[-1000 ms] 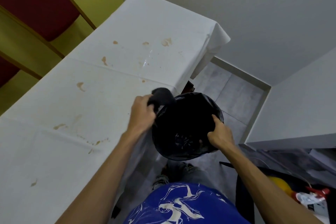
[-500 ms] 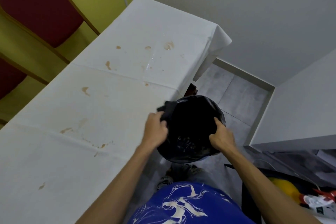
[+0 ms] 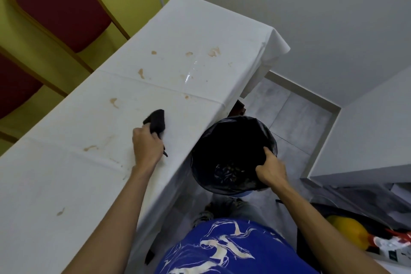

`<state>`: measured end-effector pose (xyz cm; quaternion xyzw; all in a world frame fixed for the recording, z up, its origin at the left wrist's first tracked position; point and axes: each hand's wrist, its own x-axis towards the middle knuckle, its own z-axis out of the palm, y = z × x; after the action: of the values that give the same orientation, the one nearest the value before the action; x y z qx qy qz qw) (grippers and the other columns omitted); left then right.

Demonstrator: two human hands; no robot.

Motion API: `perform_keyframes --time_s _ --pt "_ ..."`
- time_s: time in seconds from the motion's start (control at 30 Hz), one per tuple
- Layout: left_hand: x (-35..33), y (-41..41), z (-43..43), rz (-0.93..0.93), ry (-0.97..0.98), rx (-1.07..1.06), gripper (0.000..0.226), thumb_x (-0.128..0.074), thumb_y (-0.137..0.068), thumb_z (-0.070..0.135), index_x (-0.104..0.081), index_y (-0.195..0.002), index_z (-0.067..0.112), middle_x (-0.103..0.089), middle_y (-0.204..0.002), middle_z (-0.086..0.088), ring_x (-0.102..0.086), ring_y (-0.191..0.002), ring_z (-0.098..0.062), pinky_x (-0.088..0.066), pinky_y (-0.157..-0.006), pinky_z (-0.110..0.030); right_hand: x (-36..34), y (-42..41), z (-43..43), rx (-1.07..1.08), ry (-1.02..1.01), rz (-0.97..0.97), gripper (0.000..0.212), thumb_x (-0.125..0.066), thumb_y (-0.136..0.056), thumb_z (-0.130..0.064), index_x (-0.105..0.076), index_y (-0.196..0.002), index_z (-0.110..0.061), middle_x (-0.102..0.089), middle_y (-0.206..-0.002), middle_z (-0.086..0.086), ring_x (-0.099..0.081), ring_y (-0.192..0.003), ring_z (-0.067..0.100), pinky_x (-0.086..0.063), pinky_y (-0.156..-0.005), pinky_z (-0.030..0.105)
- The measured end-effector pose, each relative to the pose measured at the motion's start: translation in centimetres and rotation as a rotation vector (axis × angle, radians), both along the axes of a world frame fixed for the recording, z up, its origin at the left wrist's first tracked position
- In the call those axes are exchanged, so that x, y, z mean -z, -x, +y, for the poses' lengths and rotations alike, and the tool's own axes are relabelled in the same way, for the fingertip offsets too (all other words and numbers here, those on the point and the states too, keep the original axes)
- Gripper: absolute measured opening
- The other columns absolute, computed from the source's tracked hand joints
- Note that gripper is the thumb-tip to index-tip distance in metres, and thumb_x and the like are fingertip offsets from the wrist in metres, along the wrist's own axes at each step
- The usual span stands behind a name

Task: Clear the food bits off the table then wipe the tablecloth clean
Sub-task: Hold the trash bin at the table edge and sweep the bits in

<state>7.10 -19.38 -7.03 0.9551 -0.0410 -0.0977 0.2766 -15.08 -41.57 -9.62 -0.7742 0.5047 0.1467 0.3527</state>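
- Currently at the switch from clearing to wiping, by my read: food scraps [image 3: 229, 172] lie in the bottom of the bin, and the table shows stains plus maybe a few specks, too small to call.
- Left hand [image 3: 148, 147] is curled tight round a bunched black rag [image 3: 156, 121]. The rag is over the tablecloth [image 3: 66, 184] near the table's bin-side edge; contact not clear.
- Right hand [image 3: 270, 170] grips the rim of the black-bagged bin [image 3: 233, 140], which hangs just beside and below the table edge.
- Brown smears [image 3: 114, 102] are scattered along the white cloth, one just beyond the rag. A wet-looking patch [image 3: 191, 71] sits nearer the far end.
- Next move: press the rag flat and stroke across the smears towards the bin edge, so residue drops in.
- Risk: a thin cloth may ruck under a one-handed wipe. Setting the bin down would free the right hand to pin it.
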Motion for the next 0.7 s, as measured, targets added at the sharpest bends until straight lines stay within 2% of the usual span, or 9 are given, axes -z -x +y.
perform_keyframes --time_s 0.1,0.23,0.3,0.37,0.47,0.53,0.6,0.7 --pt "1.1 3.0 -1.5 0.066 -0.021 0.126 0.033 -0.045 -0.094 0.004 -0.058 -0.125 0.001 -0.049 -0.119 -0.024 -0.053 -0.107 -0.041 -0.044 -0.094 -0.041 0.0 0.3 0.6 0.004 -0.001 0.006 0.077 -0.051 -0.084 -0.002 -0.024 -0.154 -0.022 -0.055 -0.131 0.021 -0.058 -0.108 0.039 -0.051 -0.084 0.041" --pt "0.6 7.8 -3.4 0.209 0.112 0.404 0.033 -0.053 -0.089 0.004 -0.069 -0.116 0.013 -0.064 -0.108 -0.012 -0.058 -0.101 -0.025 -0.038 -0.083 -0.025 -0.3 0.4 1.2 0.012 0.007 0.000 0.076 -0.051 -0.084 -0.002 -0.025 -0.153 -0.021 -0.057 -0.130 0.021 -0.058 -0.107 0.038 -0.051 -0.081 0.039" --pt "0.2 8.8 -3.5 0.425 0.242 0.309 0.029 -0.056 -0.089 0.007 -0.073 -0.108 0.021 -0.071 -0.100 0.002 -0.063 -0.096 -0.018 -0.045 -0.084 -0.028 -0.5 0.6 1.7 0.023 0.004 -0.008 0.076 -0.051 -0.084 -0.002 -0.026 -0.153 -0.021 -0.056 -0.131 0.021 -0.058 -0.109 0.038 -0.051 -0.084 0.040" --pt "-0.3 8.7 -3.1 0.598 0.431 0.146 0.022 -0.057 -0.090 0.006 -0.074 -0.095 0.019 -0.073 -0.089 0.000 -0.067 -0.086 -0.021 -0.050 -0.076 -0.032 -0.6 1.0 2.1 0.039 0.005 -0.018 0.077 -0.052 -0.083 -0.002 -0.026 -0.153 -0.021 -0.055 -0.134 0.020 -0.057 -0.112 0.039 -0.051 -0.090 0.041" --pt "-2.5 6.8 -2.2 0.530 0.524 0.028 0.017 -0.055 -0.093 0.004 -0.071 -0.092 0.010 -0.068 -0.075 -0.006 -0.059 -0.062 -0.018 -0.042 -0.054 -0.026 -0.9 1.5 2.9 0.069 -0.007 -0.044 0.078 -0.052 -0.083 -0.003 -0.026 -0.153 -0.023 -0.055 -0.134 0.019 -0.057 -0.112 0.039 -0.051 -0.090 0.042" --pt "-3.6 4.8 -1.3 0.420 0.528 -0.016 0.018 -0.054 -0.094 0.005 -0.070 -0.090 0.012 -0.065 -0.069 -0.006 -0.053 -0.051 -0.017 -0.035 -0.045 -0.024 -1.1 1.8 3.5 0.085 -0.021 -0.059 0.078 -0.052 -0.083 -0.003 -0.026 -0.153 -0.024 -0.055 -0.134 0.018 -0.056 -0.113 0.038 -0.051 -0.091 0.042" --pt "-4.1 2.8 -0.5 0.267 0.442 -0.018 0.018 -0.052 -0.093 0.008 -0.068 -0.092 0.016 -0.066 -0.075 -0.007 -0.057 -0.059 -0.020 -0.038 -0.049 -0.027 -1.2 2.1 4.0 0.095 -0.029 -0.063 0.078 -0.053 -0.083 -0.005 -0.026 -0.153 -0.025 -0.055 -0.135 0.018 -0.056 -0.115 0.038 -0.050 -0.094 0.042" --pt "-3.6 1.0 0.2 0.007 0.206 0.026 0.028 -0.047 -0.093 0.007 -0.066 -0.114 0.011 -0.064 -0.103 -0.014 -0.060 -0.087 -0.028 -0.045 -0.072 -0.031 -1.1 2.5 4.3 0.099 -0.039 -0.072 0.078 -0.052 -0.083 -0.004 -0.026 -0.153 -0.024 -0.053 -0.137 0.019 -0.054 -0.118 0.039 -0.048 -0.095 0.041"
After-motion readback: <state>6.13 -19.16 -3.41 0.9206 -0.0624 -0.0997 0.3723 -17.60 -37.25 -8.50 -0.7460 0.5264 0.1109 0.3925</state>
